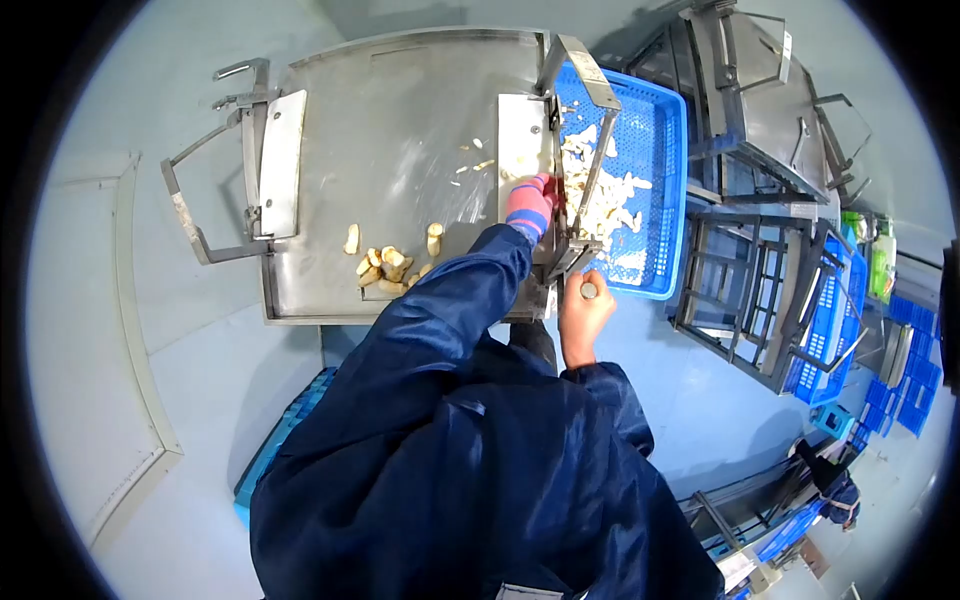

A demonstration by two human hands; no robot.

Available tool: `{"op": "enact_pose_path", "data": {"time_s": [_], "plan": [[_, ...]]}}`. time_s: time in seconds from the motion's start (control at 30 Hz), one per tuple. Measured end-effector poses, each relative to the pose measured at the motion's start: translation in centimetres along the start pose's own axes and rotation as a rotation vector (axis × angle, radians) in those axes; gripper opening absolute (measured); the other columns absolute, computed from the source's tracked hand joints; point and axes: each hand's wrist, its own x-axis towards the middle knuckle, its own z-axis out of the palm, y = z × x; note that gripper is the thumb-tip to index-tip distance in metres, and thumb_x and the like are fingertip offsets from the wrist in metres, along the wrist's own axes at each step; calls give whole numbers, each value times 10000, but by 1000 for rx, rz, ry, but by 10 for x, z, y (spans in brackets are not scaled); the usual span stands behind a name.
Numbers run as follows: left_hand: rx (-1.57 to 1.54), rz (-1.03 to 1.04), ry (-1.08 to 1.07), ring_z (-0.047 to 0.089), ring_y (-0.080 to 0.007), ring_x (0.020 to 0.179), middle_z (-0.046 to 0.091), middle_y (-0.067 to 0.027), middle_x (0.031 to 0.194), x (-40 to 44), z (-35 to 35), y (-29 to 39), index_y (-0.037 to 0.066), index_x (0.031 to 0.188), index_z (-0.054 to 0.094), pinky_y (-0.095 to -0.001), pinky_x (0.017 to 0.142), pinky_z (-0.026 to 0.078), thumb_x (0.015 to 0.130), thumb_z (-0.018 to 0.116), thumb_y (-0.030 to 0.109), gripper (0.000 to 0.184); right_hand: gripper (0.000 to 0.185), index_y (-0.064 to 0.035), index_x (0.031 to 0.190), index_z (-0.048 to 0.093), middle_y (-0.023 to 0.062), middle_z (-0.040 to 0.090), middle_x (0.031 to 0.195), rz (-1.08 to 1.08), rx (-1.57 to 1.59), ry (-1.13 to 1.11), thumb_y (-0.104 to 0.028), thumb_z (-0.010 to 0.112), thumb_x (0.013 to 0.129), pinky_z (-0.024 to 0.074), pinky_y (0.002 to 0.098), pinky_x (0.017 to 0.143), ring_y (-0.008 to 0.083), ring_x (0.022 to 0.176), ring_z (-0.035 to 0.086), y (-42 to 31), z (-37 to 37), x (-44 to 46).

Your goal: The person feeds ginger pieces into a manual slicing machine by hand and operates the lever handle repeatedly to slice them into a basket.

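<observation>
My left hand (530,208), in a pink and purple striped glove, lies on the white board (520,130) right beside the blade of a lever cutter (595,175). Its fingers are curled closed; whatever they hold is hidden. My bare right hand (584,325) is wrapped round the cutter's handle (588,290), whose round end shows above the fist. Left of my arm, several whole pale brown mushrooms (385,264) lie on the metal table (400,130). Beyond the blade, cut pale pieces (605,200) are heaped in a blue perforated basket (655,160).
A second lever cutter with a white board (284,165) is mounted at the table's left edge. Metal frames (745,290) and another steel table (770,100) stand to the right. More blue baskets (835,320) are beyond them. Small white scraps (478,167) lie near the board.
</observation>
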Motion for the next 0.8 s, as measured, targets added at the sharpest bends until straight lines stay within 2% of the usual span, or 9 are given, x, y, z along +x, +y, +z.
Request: {"op": "enact_pose_path", "data": {"time_s": [0.07,0.2,0.33,0.43,0.5,0.57,0.67,0.73,0.8], "plan": [[-18,-73,-9,605,-336,824,638,-175,894,-3,-11,24,39,1015,599,-377,737,480,767,548,72,256,219,-15,595,484,205,484,527,-69,-41,19,-110,581,767,376,400,452,357,458,492,20,7,-6],[132,-52,84,605,-352,814,643,-180,851,-5,-5,27,38,961,623,-394,740,475,779,505,92,223,250,-24,568,444,191,456,504,-144,-30,40,-107,586,756,370,419,465,362,447,464,56,20,-12],[72,-300,-127,625,-263,750,654,-133,852,12,-7,30,37,1028,610,-334,718,489,787,536,89,258,234,-21,587,474,188,480,513,-113,4,59,-116,596,762,383,405,469,351,454,488,27,9,-8],[-673,-483,-112,602,-187,630,603,-94,745,12,-20,50,3,947,575,-289,553,513,820,474,26,164,223,-17,597,490,183,491,514,-60,42,45,-113,600,766,390,392,466,334,450,499,25,6,-9],[-875,-339,-336,586,-174,648,587,-77,786,10,-50,80,6,1011,543,-280,613,522,823,517,36,192,222,-15,599,493,177,493,509,-51,64,34,-107,602,768,392,384,460,317,438,498,28,7,-8],[-734,-248,-613,597,-170,741,601,-76,849,17,-92,98,9,1043,555,-286,679,523,814,559,70,237,226,-12,597,489,168,490,500,-68,88,29,-100,605,769,390,376,452,297,420,491,30,9,-10],[-195,-95,-564,608,-172,868,626,-72,957,28,-167,93,34,1098,557,-290,761,497,838,590,197,309,244,-17,580,468,152,478,483,-80,73,11,-84,605,770,375,357,434,270,395,463,34,9,-9],[563,133,-442,619,-260,893,640,-160,953,28,-197,44,19,1060,581,-337,774,490,804,627,287,373,249,-22,572,461,145,473,477,-83,74,3,-78,605,768,368,357,430,276,392,457,36,8,-9],[832,-44,-587,602,-323,928,626,-210,972,-2,-203,13,25,1032,601,-375,796,476,757,658,373,447,255,-27,566,456,140,468,470,-121,76,19,-74,605,767,362,357,426,279,388,448,41,11,-8]]}}
